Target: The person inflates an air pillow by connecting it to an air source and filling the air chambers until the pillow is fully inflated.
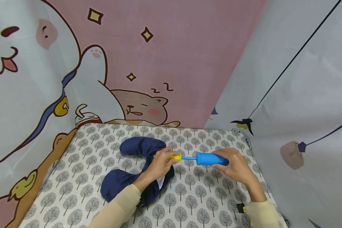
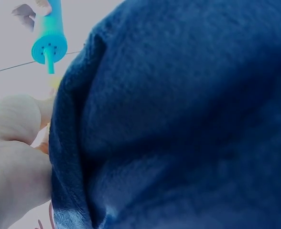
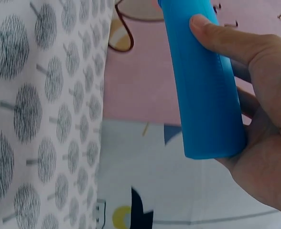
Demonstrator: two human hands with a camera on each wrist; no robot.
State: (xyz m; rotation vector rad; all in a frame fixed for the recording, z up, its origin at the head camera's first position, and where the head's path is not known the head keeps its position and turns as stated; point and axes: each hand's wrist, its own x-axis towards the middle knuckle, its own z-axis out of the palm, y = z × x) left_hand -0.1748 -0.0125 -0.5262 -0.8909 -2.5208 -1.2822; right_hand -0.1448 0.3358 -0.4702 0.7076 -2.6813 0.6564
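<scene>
A blue hand pump is held level above the table, its thin rod extending leftward to a yellow end piece. My right hand grips the pump's barrel, thumb on one side and fingers round the other. My left hand pinches the yellow end piece over a navy U-shaped neck pillow. In the left wrist view the pillow's fabric fills most of the picture and hides the left fingertips. A white patch shows on the pillow beneath the left wrist.
A white cloth with grey trees covers the table. Cartoon-printed curtains stand close behind it and along both sides. A small black-and-yellow item shows beside the right sleeve.
</scene>
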